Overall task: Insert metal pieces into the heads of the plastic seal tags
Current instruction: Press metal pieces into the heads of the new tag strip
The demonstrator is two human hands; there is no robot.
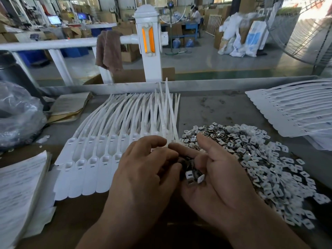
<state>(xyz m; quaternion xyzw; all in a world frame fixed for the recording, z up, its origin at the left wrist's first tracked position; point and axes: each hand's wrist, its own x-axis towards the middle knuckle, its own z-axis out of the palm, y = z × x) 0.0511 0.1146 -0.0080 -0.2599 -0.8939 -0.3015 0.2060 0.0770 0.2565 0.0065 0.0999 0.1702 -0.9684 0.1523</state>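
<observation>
1. Here, nearest me, my right hand (221, 178) lies palm up, fingers half curled round a handful of metal pieces (192, 175), with the thumb lifted
2. My left hand (142, 169) is back-up beside it, and the two hands touch. Its curled fingers dip into the right palm, but I cannot tell whether they pinch a piece
3. Partly under my left hand and out to its left, the seal tags (89, 159) lie flat on the counter (206, 108). They sit side by side in overlapping rows, with their thin tails running away toward the far edge
4. Just past my fingertips a few loose tails (167, 105) rise off the row and cross one another
5. To the right of my hands a wide pile of metal pieces (255, 159) spreads over the counter, many with a white face and dark slot turned up
6. At the near left sits a stack of printed papers (21, 187); beyond it are a crumpled clear plastic bag (18, 119) and some brown cardboard (70, 106)
7. At the far right lies a second batch of tags (291, 112), fanned in a stack
8. Behind the counter a white rail carries a brown cloth (107, 49) beside a post with an orange reflector (148, 42)
9. A wire fan guard (305, 33) stands at the right, and far back a person (195, 15) sits at a bench
</observation>
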